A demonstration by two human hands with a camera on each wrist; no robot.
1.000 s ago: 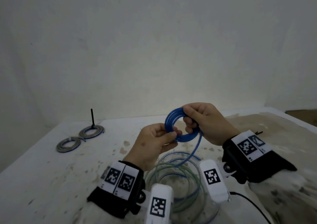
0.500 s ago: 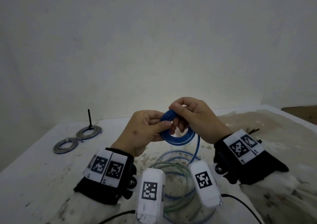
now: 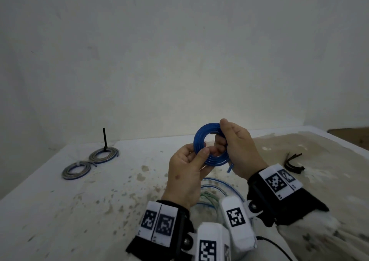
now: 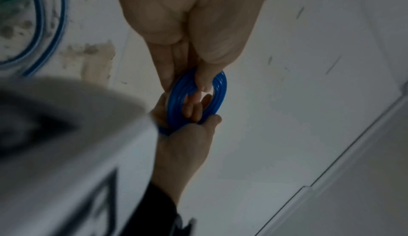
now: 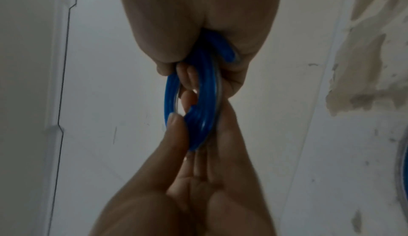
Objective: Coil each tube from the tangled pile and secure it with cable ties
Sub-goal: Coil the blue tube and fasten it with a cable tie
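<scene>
Head view gives me the plainest read: I have the blue tube coil [image 3: 209, 145] raised between both hands, above the loose tubes [image 3: 217, 190] that lie on the table [image 3: 60, 210] just below my wrists. My left hand [image 3: 186, 173] pinches the coil's near-left rim between thumb and fingers, and my right hand [image 3: 237, 149] is curled round its right side, with fingertips poking through the centre. A short free end [image 3: 229, 168] sticks out under the right palm, so I judge the winding of this tube to be finished, or very nearly, and the step in hand is holding the turns together ahead of tying. From the right wrist camera the turns look stacked fairly flat, though that picture is blurred and I may be missing a stray loop. The next move calls for one hand to keep the whole bundle clamped while the other lets go and reaches the black cable ties [image 3: 293, 164], which lie well out beyond my right hand. Two coiled tubes [image 3: 89, 162] sit far off past my left hand.
</scene>
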